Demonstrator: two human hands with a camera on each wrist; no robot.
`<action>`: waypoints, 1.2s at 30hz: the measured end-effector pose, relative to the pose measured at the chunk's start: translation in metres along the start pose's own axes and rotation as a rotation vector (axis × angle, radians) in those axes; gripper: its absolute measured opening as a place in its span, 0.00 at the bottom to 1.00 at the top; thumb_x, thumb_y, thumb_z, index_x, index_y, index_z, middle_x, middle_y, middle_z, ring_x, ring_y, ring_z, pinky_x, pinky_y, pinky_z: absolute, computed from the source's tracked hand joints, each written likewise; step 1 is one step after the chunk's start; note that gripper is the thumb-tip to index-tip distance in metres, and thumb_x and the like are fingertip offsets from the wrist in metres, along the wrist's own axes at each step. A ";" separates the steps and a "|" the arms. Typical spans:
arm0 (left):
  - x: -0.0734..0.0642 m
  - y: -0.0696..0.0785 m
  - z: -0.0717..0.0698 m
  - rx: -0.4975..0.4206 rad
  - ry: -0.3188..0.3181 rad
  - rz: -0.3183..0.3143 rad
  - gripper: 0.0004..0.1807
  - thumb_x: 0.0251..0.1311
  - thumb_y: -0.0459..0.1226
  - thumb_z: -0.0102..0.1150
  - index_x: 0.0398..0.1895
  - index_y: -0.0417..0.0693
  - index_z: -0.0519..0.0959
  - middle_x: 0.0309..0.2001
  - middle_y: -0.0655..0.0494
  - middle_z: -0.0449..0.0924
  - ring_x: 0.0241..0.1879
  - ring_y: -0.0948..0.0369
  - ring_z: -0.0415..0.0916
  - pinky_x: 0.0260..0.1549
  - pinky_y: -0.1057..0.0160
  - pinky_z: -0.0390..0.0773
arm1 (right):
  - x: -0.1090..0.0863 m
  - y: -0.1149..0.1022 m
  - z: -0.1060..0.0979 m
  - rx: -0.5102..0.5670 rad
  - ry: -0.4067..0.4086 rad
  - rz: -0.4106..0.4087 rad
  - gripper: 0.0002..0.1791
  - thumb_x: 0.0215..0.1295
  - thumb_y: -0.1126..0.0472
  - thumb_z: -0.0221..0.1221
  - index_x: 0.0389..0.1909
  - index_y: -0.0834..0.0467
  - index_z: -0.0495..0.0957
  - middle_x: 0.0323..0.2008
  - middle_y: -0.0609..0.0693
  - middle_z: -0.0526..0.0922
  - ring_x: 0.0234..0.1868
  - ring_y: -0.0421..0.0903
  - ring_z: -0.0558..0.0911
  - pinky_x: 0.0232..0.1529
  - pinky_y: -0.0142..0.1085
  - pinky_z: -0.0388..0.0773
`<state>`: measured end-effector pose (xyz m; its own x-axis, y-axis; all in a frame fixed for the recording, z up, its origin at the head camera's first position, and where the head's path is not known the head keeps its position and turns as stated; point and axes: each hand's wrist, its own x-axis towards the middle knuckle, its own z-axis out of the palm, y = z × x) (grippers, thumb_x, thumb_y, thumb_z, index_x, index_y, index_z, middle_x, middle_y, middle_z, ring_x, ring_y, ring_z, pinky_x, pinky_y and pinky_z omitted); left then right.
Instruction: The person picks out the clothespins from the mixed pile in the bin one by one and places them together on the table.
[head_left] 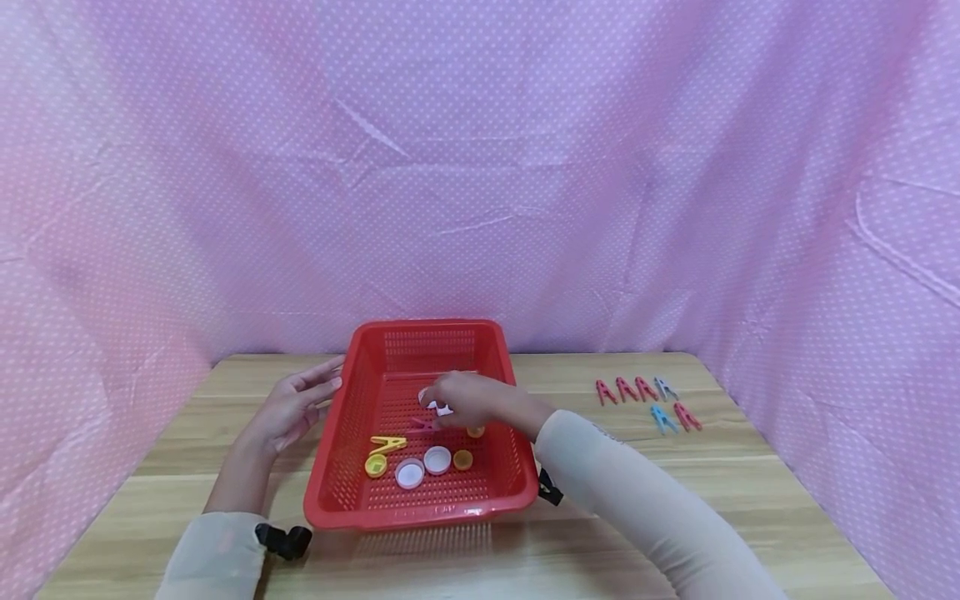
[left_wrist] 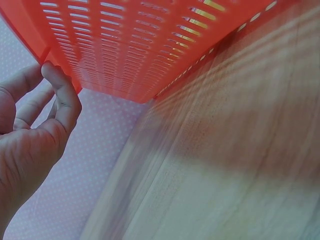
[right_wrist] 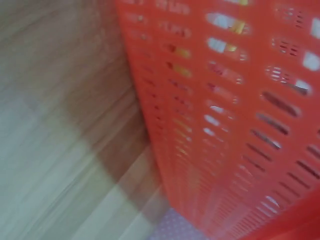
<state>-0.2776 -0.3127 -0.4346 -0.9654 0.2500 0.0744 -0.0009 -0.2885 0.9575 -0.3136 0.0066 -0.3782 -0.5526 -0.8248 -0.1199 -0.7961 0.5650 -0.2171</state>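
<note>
A red perforated plastic basket (head_left: 330,492) stands on the table. My left hand (head_left: 296,408) is at its left side, thumb and a fingertip pinching the rim, as the left wrist view shows. My right hand (head_left: 465,398) reaches down inside the basket, its fingers near white bottle caps (head_left: 442,410) and beside a pink clothespin (head_left: 422,425). Whether it grips the clothespin is hard to see. Around it lie a yellow clothespin (head_left: 387,443), a yellow cap (head_left: 376,465), a pink-rimmed white cap (head_left: 409,473), another white cap (head_left: 437,460) and an orange cap (head_left: 462,459).
On the right of the wooden table (head_left: 600,533), several pink clothespins (head_left: 626,389), a grey-blue clothespin (head_left: 665,388) and a light blue clothespin (head_left: 663,419) lie in two rows. A pink dotted curtain (head_left: 480,183) hangs behind and along the sides.
</note>
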 end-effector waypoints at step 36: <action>0.000 0.000 0.001 0.015 0.014 -0.006 0.32 0.74 0.28 0.54 0.78 0.34 0.59 0.54 0.58 0.84 0.51 0.62 0.84 0.51 0.59 0.85 | 0.007 0.006 0.028 0.011 -0.102 -0.091 0.14 0.72 0.52 0.63 0.51 0.53 0.88 0.63 0.50 0.80 0.64 0.45 0.78 0.66 0.35 0.75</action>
<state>-0.2773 -0.3119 -0.4343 -0.9690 0.2385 0.0647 -0.0030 -0.2730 0.9620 -0.3155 0.0040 -0.4073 -0.4497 -0.8713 -0.1966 -0.8387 0.4876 -0.2425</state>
